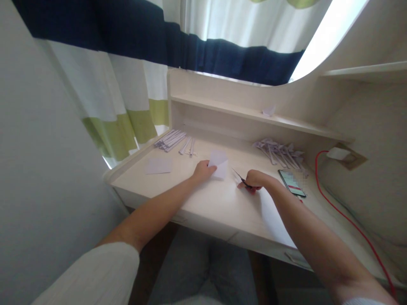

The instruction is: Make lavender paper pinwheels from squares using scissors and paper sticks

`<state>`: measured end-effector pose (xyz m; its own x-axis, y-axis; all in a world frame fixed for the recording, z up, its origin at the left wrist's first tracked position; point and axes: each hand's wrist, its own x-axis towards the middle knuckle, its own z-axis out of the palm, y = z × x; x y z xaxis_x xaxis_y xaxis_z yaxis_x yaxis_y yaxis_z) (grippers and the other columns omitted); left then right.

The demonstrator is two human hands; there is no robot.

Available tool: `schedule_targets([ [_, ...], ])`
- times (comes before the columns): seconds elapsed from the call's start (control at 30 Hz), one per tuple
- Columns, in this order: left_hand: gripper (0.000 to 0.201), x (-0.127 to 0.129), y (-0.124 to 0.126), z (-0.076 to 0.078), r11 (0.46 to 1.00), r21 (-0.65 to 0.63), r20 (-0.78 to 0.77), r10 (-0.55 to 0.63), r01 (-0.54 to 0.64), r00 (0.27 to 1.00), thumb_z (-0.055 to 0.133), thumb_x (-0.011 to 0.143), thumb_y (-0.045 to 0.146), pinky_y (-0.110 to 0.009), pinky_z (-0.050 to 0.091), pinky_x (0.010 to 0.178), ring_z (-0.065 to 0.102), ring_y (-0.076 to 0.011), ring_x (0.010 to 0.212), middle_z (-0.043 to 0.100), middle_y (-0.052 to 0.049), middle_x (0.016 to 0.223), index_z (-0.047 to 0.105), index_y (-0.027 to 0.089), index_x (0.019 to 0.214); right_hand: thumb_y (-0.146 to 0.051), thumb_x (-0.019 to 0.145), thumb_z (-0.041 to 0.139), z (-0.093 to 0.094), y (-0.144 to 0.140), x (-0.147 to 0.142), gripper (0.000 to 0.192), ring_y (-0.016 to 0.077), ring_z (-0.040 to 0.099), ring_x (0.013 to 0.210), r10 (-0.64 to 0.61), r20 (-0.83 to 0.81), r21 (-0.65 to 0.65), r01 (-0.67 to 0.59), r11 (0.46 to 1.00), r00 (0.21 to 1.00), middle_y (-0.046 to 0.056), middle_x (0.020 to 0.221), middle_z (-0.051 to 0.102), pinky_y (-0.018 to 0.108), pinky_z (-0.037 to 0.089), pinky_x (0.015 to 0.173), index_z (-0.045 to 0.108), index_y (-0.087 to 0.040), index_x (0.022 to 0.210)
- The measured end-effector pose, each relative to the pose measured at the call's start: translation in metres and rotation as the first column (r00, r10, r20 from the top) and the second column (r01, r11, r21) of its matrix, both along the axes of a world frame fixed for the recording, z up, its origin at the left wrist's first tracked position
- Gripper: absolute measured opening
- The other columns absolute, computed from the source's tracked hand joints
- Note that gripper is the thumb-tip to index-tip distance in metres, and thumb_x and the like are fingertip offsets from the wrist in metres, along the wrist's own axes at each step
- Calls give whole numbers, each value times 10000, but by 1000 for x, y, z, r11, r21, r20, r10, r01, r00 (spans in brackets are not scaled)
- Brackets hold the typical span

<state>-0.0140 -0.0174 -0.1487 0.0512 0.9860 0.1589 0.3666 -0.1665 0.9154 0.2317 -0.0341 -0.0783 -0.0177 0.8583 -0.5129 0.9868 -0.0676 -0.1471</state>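
My left hand (203, 170) lay on the bench (222, 207) a little back from its near edge, fingers closed on the near-left edge of a small white paper sheet (219, 164), which stood tilted up from the surface rather than flat. My right hand (255, 179) sat just to the right of it, curled shut around the red handles of a pair of scissors (242, 181). Their dark blades pointed up and left, toward the sheet, with the tips near its lower right corner but not touching it as far as I could tell; whether the blades stood apart or closed was too small to make out. So the paper lay to the left of the scissors and slightly farther back, and the blades' long axis ran straight at it.

Between my two hands the bench was bare. Just right of my right hand lay a phone (291, 183), and a red cable (346, 218) ran along the right side. Toward the left edge a flat paper piece (158, 165) lay well apart from my left hand. Farther back, a bundle of folded strips (170, 140) sat at the far left corner and a loose heap of folded pieces (280, 153) at the far right, under the low shelf (241, 112), where one scrap (269, 111) rested.
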Motion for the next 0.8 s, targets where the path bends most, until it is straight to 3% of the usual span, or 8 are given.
schedule_targets([
  [0.17,256,-2,0,3,999,-39,75,-21,24,997,644,758,253,-271,433,628,626,-198,730,724,-124,845,739,57,892,-378,588,855,10,2,2,317,186,661,561,-60,-32,-101,56,993,998,131,634,720,271,480,577,730,-92,643],
  [0.3,267,-3,-3,7,984,-67,193,-150,166,970,707,719,297,-272,463,629,643,-201,723,734,-109,814,744,73,860,-477,685,776,7,3,-3,392,171,644,539,-80,-53,93,84,992,995,128,608,709,250,443,549,708,-101,594],
  [0.4,336,-1,2,8,956,-84,279,-247,280,928,760,684,364,-297,503,654,664,-216,729,747,-119,811,752,81,863,-515,777,684,-4,2,-15,414,166,650,566,-60,-95,266,84,960,994,120,635,724,239,414,548,725,-127,634],
  [0.53,405,12,26,6,925,-99,335,-317,367,887,810,632,428,-312,521,677,677,-224,746,755,-130,843,757,86,843,-341,817,647,-19,8,-31,238,209,699,671,13,-143,395,45,918,990,136,723,757,242,395,554,766,-141,765],
  [0.67,378,27,54,1,923,-124,348,-304,364,887,814,613,398,-315,521,659,676,-225,726,753,-123,817,745,85,812,-326,780,700,-24,19,-40,269,277,705,939,126,-183,479,-23,877,975,156,1030,763,252,417,662,770,-176,991],
  [0.8,321,30,63,1,946,-127,329,-242,297,913,758,667,345,-300,500,663,665,-209,712,746,-112,813,734,72,834,-379,811,668,-28,22,-39,267,268,706,891,163,-228,504,-27,864,960,126,992,767,266,415,659,759,-186,971],
])
